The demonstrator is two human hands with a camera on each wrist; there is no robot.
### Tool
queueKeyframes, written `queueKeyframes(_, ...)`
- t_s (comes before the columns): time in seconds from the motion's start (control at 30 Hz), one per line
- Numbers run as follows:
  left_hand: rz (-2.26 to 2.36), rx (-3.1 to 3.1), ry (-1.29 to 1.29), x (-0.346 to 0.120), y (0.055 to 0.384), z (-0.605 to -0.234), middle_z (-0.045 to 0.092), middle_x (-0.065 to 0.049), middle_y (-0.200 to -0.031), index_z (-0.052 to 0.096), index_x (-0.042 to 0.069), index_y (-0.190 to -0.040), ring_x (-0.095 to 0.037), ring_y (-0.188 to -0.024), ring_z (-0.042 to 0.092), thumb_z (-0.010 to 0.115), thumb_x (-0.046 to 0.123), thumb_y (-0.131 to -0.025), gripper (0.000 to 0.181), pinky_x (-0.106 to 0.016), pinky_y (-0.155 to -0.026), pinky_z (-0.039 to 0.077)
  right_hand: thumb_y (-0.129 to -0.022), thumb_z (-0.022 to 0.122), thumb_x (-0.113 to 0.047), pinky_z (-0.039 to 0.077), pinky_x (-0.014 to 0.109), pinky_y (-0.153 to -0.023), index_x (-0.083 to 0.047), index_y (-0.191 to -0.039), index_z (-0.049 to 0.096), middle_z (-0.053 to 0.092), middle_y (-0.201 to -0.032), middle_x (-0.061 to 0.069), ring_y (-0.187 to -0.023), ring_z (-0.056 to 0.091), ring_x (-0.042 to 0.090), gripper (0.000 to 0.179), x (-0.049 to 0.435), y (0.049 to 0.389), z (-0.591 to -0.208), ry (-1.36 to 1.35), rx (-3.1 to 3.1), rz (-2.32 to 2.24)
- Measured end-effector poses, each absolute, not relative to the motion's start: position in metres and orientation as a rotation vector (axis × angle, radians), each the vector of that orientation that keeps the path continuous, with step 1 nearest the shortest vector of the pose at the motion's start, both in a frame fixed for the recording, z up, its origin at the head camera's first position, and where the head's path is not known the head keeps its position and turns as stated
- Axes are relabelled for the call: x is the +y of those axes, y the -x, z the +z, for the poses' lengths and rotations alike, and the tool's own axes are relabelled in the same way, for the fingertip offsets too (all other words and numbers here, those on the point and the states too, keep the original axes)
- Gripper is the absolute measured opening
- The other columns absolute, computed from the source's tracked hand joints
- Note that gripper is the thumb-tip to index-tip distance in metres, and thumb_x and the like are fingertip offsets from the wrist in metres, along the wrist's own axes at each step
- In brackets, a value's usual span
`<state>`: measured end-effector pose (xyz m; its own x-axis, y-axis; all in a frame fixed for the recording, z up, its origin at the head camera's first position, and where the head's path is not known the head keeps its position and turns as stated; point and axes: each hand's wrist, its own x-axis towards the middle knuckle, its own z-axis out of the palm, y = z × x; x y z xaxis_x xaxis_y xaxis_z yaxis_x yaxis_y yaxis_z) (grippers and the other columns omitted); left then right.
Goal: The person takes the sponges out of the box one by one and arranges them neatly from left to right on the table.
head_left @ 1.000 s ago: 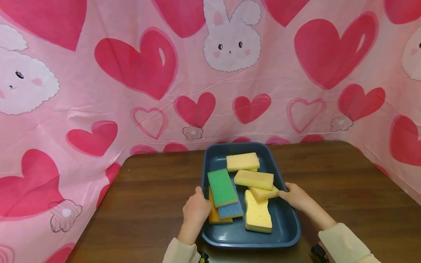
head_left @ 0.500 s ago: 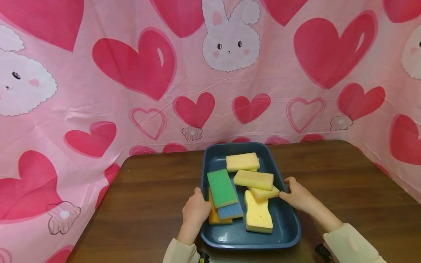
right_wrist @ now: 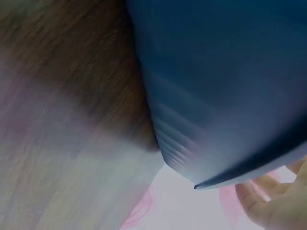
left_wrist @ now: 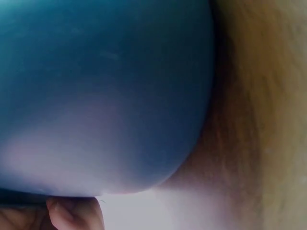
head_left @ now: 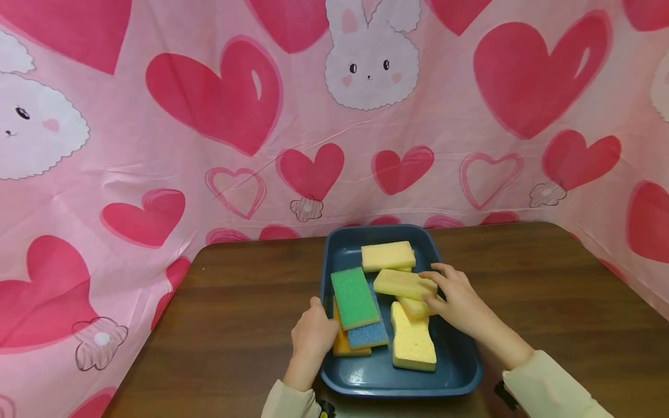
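Right hand (head_left: 460, 299) has come off the right rim of the dark blue plastic tray with rounded corners (head_left: 455, 355) since half a second ago; it's now over the pile, fingers spread apart around the right end of a yellow rectangular foam sponge (head_left: 399, 283). Can't tell if the fingertips actually touch it. Left hand (head_left: 313, 331) hasn't budged, still clamped on the left rim with fingers curled.

Counting sponges, I get eight, all inside the tray: five yellowish, one green, one blue, one orange. That first yellow one is mid-tray, covering part of a lower pale yellow slab (head_left: 415, 307), which overlaps the top of a yellow wavy-sided sponge (head_left: 413, 346). Far end: a pale yellow block (head_left: 388, 256) with what looks like another pale slab (head_left: 405, 269) barely peeking out. On the left, a green rectangular scouring sponge (head_left: 355, 297) lies across a blue rough-faced sponge (head_left: 368, 335), and both hide much of a flat orange sponge (head_left: 350, 350).

Tray's on a dark wood-grain table (head_left: 245, 313), with a pink heart-and-rabbit cloth (head_left: 292, 130) behind. Both wrist cams mostly get the tray's outer wall, pretty blurry.
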<state>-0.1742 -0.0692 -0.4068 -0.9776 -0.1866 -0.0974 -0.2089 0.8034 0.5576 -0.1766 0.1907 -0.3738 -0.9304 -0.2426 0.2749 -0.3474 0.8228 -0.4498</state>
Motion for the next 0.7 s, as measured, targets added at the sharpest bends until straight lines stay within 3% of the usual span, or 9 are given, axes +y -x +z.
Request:
queueKeyframes(0.2,0.921,2.946,0.327,-0.0685,0.1735,-0.4070,0.054,-0.011,-0.068,0.049,0.000,-0.110,-0.024,-0.055,0.049,0.058,0.011,-0.078,0.035,-0.036,-0.052,0.035,-0.079,0.075,-0.019,0.047,0.055,-0.083,-0.001,-0.114,0.065,0.055,-0.120,0.027,-0.102,0.051,0.041,0.040,0.1887,0.1801,-0.3735,-0.368,-2.904,0.665)
queueKeyframes(0.37,0.935,2.945,0.323,-0.0686,0.1732,-0.4062,0.055,-0.011,-0.068,0.049,0.000,-0.110,-0.025,-0.055,0.049,0.057,0.011,-0.078,0.035,-0.036,-0.052,0.035,-0.077,0.076,-0.017,0.048,0.048,-0.079,-0.002,-0.110,0.067,0.062,-0.108,0.018,-0.094,0.053,0.033,0.037,0.1897,0.1827,-0.3738,-0.370,-2.930,0.659)
queueKeyframes(0.7,0.932,2.949,0.325,-0.0694,0.1748,-0.4073,0.057,-0.012,-0.069,0.050,-0.001,-0.112,-0.025,-0.056,0.050,0.057,0.010,-0.077,0.037,-0.037,-0.052,0.035,-0.077,0.075,-0.010,0.050,0.044,-0.076,-0.004,-0.103,0.068,0.066,-0.095,0.010,-0.082,0.056,0.024,0.028,0.1845,0.1834,-0.3769,-0.455,-2.884,0.556)
